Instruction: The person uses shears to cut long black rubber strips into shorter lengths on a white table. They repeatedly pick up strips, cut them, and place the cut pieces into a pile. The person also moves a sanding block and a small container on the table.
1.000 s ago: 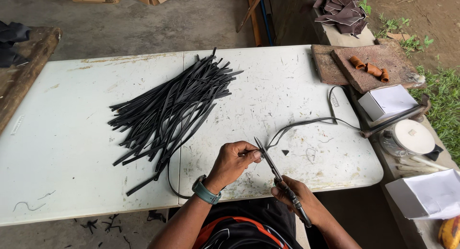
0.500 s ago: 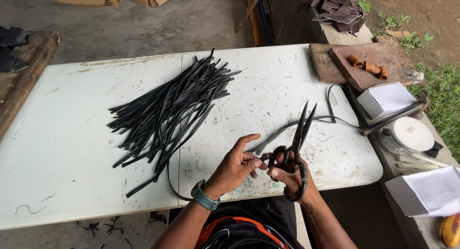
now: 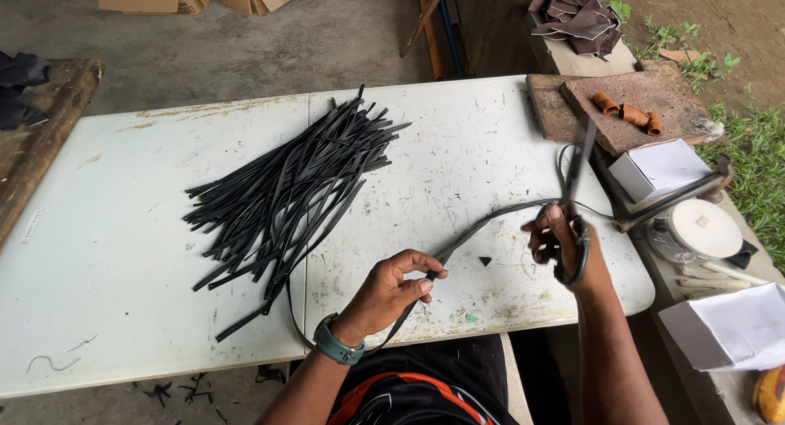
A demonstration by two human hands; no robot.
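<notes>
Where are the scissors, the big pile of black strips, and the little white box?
scissors (image 3: 572, 216): head view, on the dark handles in the right hand.
pile of black strips (image 3: 294, 188): head view, on the middle of the heap.
white box (image 3: 658, 167): head view, on its top face.

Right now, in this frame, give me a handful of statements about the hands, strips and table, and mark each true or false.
1. The left hand pinches a long black strip between thumb and fingers. True.
2. The right hand holds a hammer. False: it holds black scissors, blades pointing up and away from the person.
3. The pile of black strips lies on the white table. True.
4. The left wrist is bare. False: it wears a teal watch.
5. The white box sits on the pile of strips. False: it stands off to the right, beyond the table's edge.
</notes>
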